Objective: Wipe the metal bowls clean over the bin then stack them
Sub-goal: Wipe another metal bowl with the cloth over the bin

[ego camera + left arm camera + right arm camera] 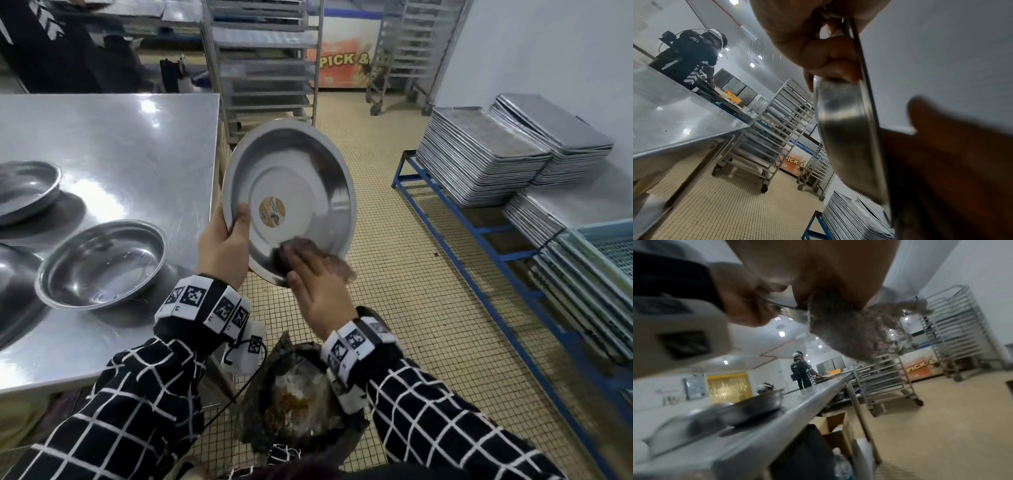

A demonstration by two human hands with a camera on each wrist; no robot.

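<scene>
The left hand grips the rim of one metal bowl and holds it up on its edge, tilted, with the inside facing the person. The thumb lies on the inside and the fingers curl round the back. The bowl hangs above the bin, which sits on the floor just below both hands and beside the counter. The right hand is open, with its fingers nearly straight, and it presses a brown cloth flat on the low part of the bowl's inside, the part nearest the bin. So the dirty face is right in front of the right hand, and I think any crumbs would drop down into the bin. A round sticker is in the middle of the bowl. I count three more bowls on the counter, left of the held bowl: one whole bowl near the counter's edge, and two more, cut off by the edge of the head view. None of them are stacked yet.
</scene>
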